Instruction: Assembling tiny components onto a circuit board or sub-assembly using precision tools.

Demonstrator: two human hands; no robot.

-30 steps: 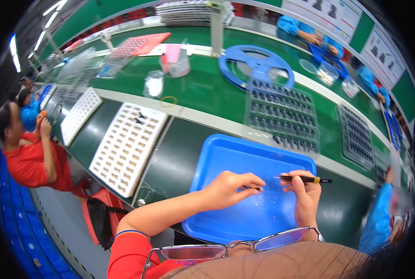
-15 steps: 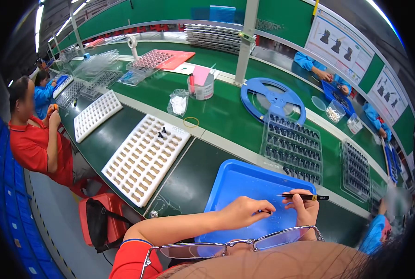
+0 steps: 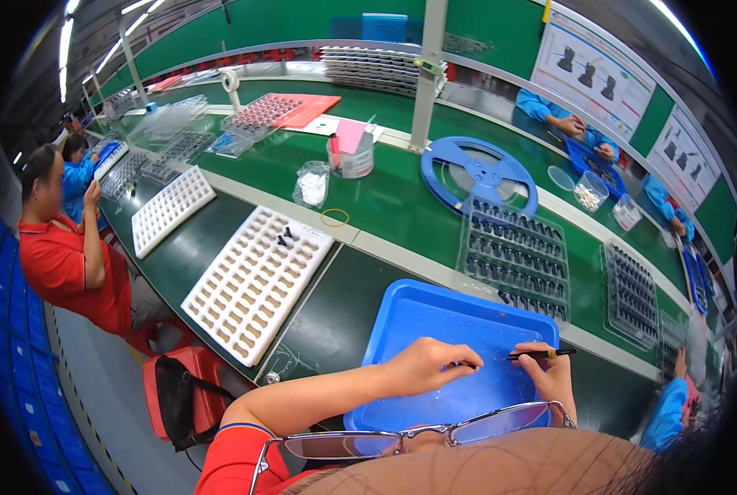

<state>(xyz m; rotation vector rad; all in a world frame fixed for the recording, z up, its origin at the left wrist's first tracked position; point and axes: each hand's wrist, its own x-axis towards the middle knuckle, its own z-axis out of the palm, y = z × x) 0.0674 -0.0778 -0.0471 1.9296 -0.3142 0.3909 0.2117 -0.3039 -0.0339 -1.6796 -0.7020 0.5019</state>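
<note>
Over a blue plastic tray (image 3: 459, 323), my left hand (image 3: 424, 367) pinches a small black part (image 3: 470, 364) between thumb and fingertips. Its exact shape is mostly hidden by the fingers. My right hand (image 3: 550, 378) grips slim black tweezers (image 3: 550, 353), their thin tip pointing left toward the small part, with a gap between. Fine pale specks lie on the tray floor. To the left, a white tray (image 3: 249, 293) with rows of bone-shaped hollows carries two small black parts (image 3: 285, 238) near its far end.
Beyond the blue tray stand clear trays (image 3: 518, 260) of black parts and a blue reel (image 3: 480, 177). A tub (image 3: 352, 157), a bag of white pieces (image 3: 311, 186) and a yellow ring (image 3: 335, 218) lie farther back. A co-worker in red (image 3: 67, 247) sits left, beside a red stool (image 3: 170, 396).
My hands have drawn slightly apart. The left has turned, showing more of the black part, and the right has lowered a little with the tweezers. The view has shifted slightly.
</note>
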